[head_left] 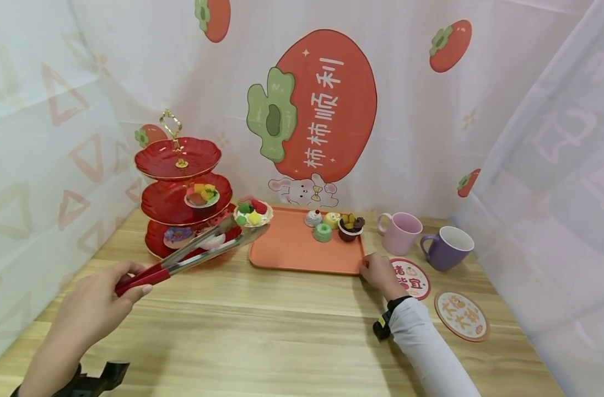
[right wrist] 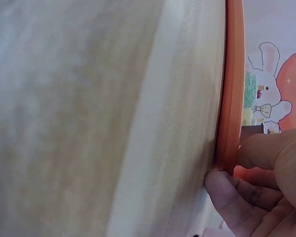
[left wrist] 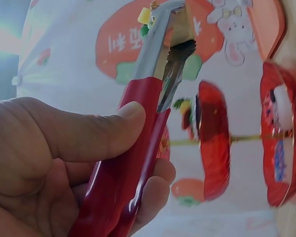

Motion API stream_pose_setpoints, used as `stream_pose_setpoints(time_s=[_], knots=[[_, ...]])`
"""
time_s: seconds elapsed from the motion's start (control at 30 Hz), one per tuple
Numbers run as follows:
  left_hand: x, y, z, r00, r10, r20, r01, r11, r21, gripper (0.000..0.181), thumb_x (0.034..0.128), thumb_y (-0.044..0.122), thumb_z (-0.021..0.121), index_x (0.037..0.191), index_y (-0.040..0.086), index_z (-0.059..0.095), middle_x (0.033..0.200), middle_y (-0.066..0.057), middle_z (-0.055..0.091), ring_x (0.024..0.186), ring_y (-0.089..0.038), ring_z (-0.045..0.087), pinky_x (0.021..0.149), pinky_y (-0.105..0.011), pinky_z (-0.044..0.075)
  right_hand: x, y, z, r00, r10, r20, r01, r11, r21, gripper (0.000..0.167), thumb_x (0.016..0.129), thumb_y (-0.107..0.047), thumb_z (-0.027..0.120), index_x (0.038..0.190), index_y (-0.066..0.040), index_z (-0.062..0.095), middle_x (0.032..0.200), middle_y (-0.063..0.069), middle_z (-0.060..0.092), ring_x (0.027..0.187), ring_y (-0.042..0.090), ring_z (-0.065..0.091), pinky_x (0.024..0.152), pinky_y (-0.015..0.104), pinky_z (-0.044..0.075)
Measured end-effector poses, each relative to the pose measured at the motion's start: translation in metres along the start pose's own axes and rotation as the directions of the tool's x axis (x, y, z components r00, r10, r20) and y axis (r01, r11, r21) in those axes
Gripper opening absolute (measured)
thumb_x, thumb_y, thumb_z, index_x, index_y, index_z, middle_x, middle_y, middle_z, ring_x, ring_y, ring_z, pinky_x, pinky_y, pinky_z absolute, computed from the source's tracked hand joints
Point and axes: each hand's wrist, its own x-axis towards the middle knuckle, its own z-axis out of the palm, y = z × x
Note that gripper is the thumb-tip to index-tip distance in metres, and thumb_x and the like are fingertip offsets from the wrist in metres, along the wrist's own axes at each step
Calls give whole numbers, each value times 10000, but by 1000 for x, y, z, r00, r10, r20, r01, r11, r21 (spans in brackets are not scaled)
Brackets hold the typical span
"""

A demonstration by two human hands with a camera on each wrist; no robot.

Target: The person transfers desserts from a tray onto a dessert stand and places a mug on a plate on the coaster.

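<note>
My left hand (head_left: pixel 96 303) grips the red handles of metal tongs (head_left: pixel 203 248); in the left wrist view the thumb lies along the red handle (left wrist: pixel 138 113). Between the tong tips is a fruit-topped toy tart (head_left: pixel 253 214), held above the left end of the orange tray (head_left: pixel 302 259). My right hand (head_left: pixel 381 274) pinches the tray's front right corner, and in the right wrist view thumb and fingers are on either side of the orange rim (right wrist: pixel 232 98). On the tray's right part sit several small toy cakes, among them a dark-cupped one (head_left: pixel 350 229).
A three-tier red stand (head_left: pixel 178 201) stands at the left, with a fruit cup (head_left: pixel 201 197) on its middle tier and a donut (head_left: pixel 178 236) on the lowest. Right of the tray are a pink mug (head_left: pixel 402 234), a purple mug (head_left: pixel 447 249) and two round coasters (head_left: pixel 462 316).
</note>
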Motion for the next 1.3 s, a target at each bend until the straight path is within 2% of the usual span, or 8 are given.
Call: stream_pose_setpoints(time_s=[0.17, 0.27, 0.5, 0.67, 0.9, 1.0, 1.13, 1.3], knots=[[-4, -11, -9, 999, -17, -50, 18, 1000, 19, 245, 804, 210, 722, 993, 86, 627, 645, 26, 531, 560, -165, 418, 506, -329, 278, -2, -1, -4, 1000, 3, 4, -3, 1000, 6, 335, 816, -30, 603, 522, -103, 460, 499, -21, 402, 460, 134, 404, 475, 274, 309], [-5, -17, -15, 997, -59, -49, 61, 997, 37, 289, 814, 252, 715, 1028, 81, 624, 656, 4, 537, 556, -169, 415, 483, -322, 277, -2, 0, -4, 1000, -1, -5, 1, 1000, 4, 356, 817, -30, 606, 514, -108, 436, 480, -32, 362, 441, 127, 389, 466, 271, 299], [-7, -26, -27, 992, -120, -51, 123, 990, 70, 320, 818, 268, 710, 1042, 59, 616, 678, -33, 556, 568, -177, 412, 485, -325, 276, -2, 0, -4, 1000, -2, -11, 2, 1000, 3, 354, 817, -32, 605, 514, -109, 439, 484, -30, 362, 442, 129, 387, 461, 269, 299], [-9, -34, -35, 985, -166, -46, 169, 983, 69, 342, 841, 263, 688, 1060, 20, 590, 710, -86, 573, 576, -185, 421, 487, -325, 284, -2, 0, -3, 999, -35, -30, 35, 999, -10, 360, 808, -23, 602, 513, -104, 413, 480, -35, 333, 440, 132, 359, 460, 269, 275], [-16, -50, -35, 975, -191, -117, 192, 981, -10, 336, 877, 179, 654, 1064, -78, 547, 704, -91, 586, 508, -122, 407, 448, -292, 308, -1, -1, -3, 998, -51, -46, 50, 999, -18, 363, 790, -23, 601, 497, -109, 403, 472, -43, 333, 443, 144, 356, 454, 272, 266], [-17, -57, -34, 969, -214, -127, 210, 977, -46, 324, 877, 142, 652, 1060, -99, 535, 714, -126, 594, 512, -102, 417, 447, -279, 323, -1, -1, -3, 999, -40, -33, 39, 999, -15, 366, 794, -27, 603, 498, -115, 407, 476, -42, 341, 445, 141, 361, 454, 270, 271], [-23, -67, -32, 962, -216, -165, 201, 974, -103, 282, 852, 58, 665, 1029, -121, 538, 694, -137, 590, 507, -44, 421, 443, -243, 334, -1, -2, -2, 1000, -28, -9, 28, 999, -15, 383, 804, -31, 597, 501, -125, 382, 475, -44, 319, 438, 130, 347, 453, 264, 263], [-28, -74, -29, 958, -232, -169, 208, 967, -146, 296, 846, 39, 666, 1029, -149, 529, 692, -144, 595, 509, -1, 431, 442, -225, 337, -1, -2, -2, 1000, -15, 0, 15, 1000, -16, 388, 808, -42, 603, 502, -127, 380, 472, -47, 319, 436, 128, 354, 450, 264, 266]])
